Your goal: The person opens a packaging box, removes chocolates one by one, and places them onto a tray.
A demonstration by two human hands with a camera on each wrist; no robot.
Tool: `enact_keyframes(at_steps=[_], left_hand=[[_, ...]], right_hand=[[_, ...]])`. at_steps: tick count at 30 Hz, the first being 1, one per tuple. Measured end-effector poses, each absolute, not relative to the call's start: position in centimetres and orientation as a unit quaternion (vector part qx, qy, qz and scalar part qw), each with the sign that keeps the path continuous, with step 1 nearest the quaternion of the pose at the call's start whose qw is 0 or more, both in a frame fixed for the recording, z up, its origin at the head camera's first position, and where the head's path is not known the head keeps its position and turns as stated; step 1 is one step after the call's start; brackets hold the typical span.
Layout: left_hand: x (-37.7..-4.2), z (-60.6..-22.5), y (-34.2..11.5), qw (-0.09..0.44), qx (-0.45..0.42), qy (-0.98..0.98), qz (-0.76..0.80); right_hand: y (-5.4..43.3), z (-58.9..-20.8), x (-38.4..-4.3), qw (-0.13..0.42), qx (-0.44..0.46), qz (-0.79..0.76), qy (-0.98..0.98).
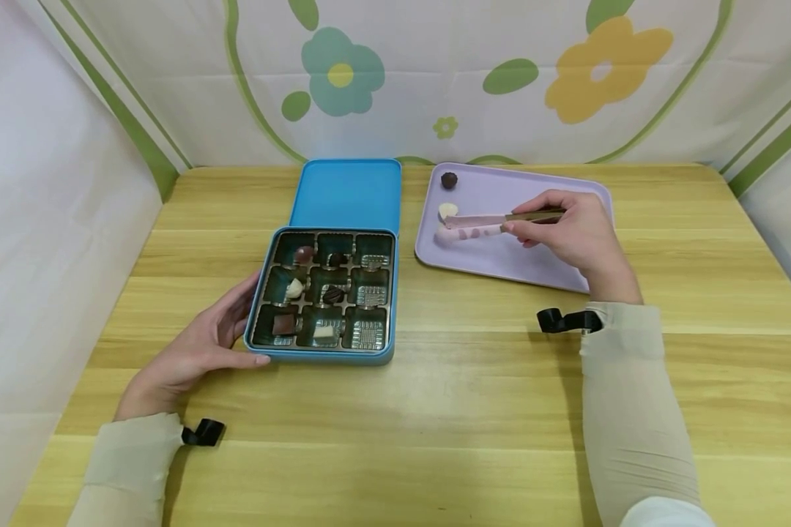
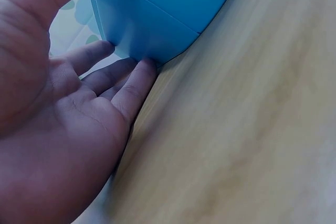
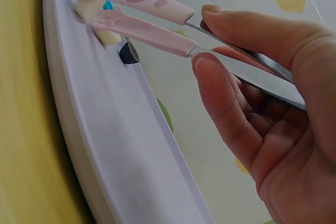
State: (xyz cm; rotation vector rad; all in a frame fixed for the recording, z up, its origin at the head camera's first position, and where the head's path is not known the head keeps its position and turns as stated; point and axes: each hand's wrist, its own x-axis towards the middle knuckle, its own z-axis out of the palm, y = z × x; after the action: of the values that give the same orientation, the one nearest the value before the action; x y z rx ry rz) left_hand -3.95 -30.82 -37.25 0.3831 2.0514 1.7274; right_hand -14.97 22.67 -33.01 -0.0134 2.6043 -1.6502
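Note:
My right hand (image 1: 570,227) pinches metal-handled tongs (image 3: 139,32) with pink paw-shaped ends, their arms slightly apart over the lilac tray (image 1: 540,256). Right at the tong tips in the right wrist view is a cream chocolate (image 3: 88,8). A white chocolate (image 1: 447,212) lies just behind the tips, and a dark round chocolate (image 1: 449,180) sits near the tray's far left corner. My left hand (image 1: 204,344) touches the left side of the blue tin (image 1: 323,357), fingers extended against its wall (image 2: 152,40) and thumb along the front corner.
Inside the tin is a divided insert (image 1: 369,296) with several chocolates in its left and middle columns; the right column's compartments show bare bottoms. Behind the tin lies its blue lid (image 1: 348,194). A floral cloth (image 1: 422,95) stands behind the wooden table (image 1: 435,424).

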Motion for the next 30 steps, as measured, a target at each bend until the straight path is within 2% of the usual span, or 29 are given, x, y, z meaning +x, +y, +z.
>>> enact_keyframes(at_steps=[30], left_hand=[[-3.9, -37.2, -30.8, 0.215, 0.137, 0.736, 0.627]], right_hand=[[22.4, -32.4, -14.6, 0.031, -0.028, -0.500, 0.865]])
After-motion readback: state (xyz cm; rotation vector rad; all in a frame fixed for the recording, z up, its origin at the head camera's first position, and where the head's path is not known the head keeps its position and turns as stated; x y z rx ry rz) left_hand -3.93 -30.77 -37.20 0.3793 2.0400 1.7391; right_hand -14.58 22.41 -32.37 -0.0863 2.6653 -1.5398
